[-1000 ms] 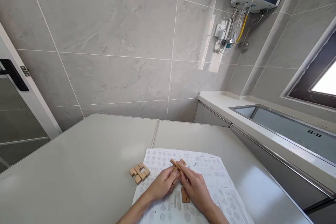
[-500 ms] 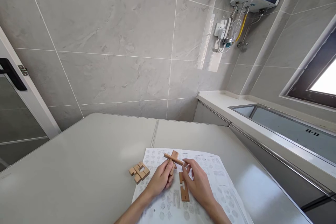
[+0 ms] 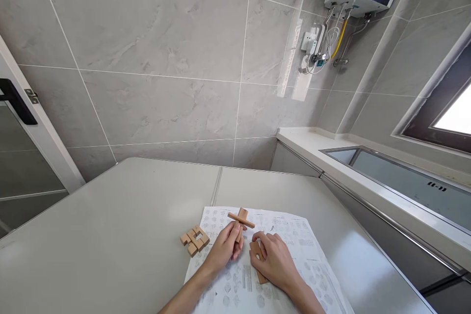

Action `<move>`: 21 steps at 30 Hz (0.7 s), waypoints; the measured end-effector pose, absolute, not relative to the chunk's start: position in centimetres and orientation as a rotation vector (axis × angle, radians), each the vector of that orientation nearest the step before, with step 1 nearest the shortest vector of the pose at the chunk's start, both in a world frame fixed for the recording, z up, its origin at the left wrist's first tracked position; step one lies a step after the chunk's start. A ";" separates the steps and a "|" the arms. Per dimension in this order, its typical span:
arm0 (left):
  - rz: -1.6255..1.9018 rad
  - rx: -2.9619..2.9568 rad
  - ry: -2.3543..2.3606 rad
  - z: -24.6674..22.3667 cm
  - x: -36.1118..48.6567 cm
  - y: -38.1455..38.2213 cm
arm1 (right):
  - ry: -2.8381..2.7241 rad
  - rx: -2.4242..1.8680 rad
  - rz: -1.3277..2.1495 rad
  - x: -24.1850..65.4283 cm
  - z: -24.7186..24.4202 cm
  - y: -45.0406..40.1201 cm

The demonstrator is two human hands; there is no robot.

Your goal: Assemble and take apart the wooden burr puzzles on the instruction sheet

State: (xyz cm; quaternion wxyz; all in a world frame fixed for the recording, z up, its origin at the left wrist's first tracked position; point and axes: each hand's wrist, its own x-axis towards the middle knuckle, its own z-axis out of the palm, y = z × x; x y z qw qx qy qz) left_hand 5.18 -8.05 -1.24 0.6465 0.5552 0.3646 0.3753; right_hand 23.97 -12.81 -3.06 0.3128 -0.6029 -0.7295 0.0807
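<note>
My left hand (image 3: 225,246) grips some crossed wooden pieces (image 3: 241,218), a flat bar with a thinner stick lying across it, held above the printed paper (image 3: 294,243). Over a flat notched wooden piece (image 3: 262,278) on the paper rests my right hand (image 3: 275,260), its fingers curled around the piece's edges and hiding much of it. Left of my left hand, several joined wooden blocks (image 3: 195,240) lie at the paper's left edge, partly on the table.
The pale table (image 3: 110,235) has a seam running away from the paper. On the right are a counter (image 3: 305,140) with a sink (image 3: 397,171). A tiled wall stands behind, with a white door frame at left.
My right hand has come away from the crossed pieces and down onto the flat notched piece, which has tilted slightly. My left hand still holds the crossed pieces, shifted a little left.
</note>
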 end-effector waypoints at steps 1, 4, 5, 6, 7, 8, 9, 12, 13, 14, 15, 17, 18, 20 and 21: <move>0.854 1.255 0.827 -1.1 5.2 -8.1 | -1.924 -1.594 0.208 23.9 -3.0 -12.8; 0.855 1.229 0.817 -0.8 5.2 -8.1 | -1.922 -1.594 0.207 23.7 -3.1 -12.8; 0.856 1.221 0.813 -0.8 5.2 -8.1 | -1.920 -1.591 0.212 23.6 -3.1 -12.8; 0.856 1.214 0.809 -0.7 5.2 -8.1 | -1.916 -1.589 0.220 23.6 -3.1 -12.8; 0.857 1.208 0.806 -0.7 5.2 -8.1 | -1.910 -1.587 0.231 23.5 -3.2 -12.8; 0.859 1.202 0.804 -0.7 5.2 -8.1 | -1.901 -1.585 0.243 23.5 -3.2 -12.8; 0.860 1.197 0.802 -0.7 5.1 -8.1 | -1.891 -1.584 0.257 23.5 -3.3 -12.8; 0.864 1.182 0.799 -0.7 5.1 -8.1 | -1.844 -1.578 0.307 23.7 -3.4 -12.6; 0.865 1.179 0.797 -0.7 5.1 -8.0 | -1.825 -1.579 0.325 23.8 -3.5 -12.5; 0.866 1.177 0.796 -0.8 5.1 -8.0 | -1.804 -1.580 0.346 23.9 -3.5 -12.4; 0.868 1.175 0.794 -0.8 5.1 -8.0 | -1.784 -1.583 0.368 24.1 -3.6 -12.4; 0.871 1.172 0.792 -0.9 5.1 -8.0 | -1.747 -1.588 0.418 24.3 -3.7 -12.2; 0.872 1.169 0.792 -0.9 5.1 -7.9 | -1.730 -1.589 0.443 24.4 -3.7 -12.2; 0.875 1.165 0.792 -1.0 5.1 -7.9 | -1.698 -1.591 0.489 24.6 -3.7 -12.1; 0.876 1.164 0.792 -1.0 5.1 -7.9 | -1.685 -1.592 0.510 24.7 -3.7 -12.1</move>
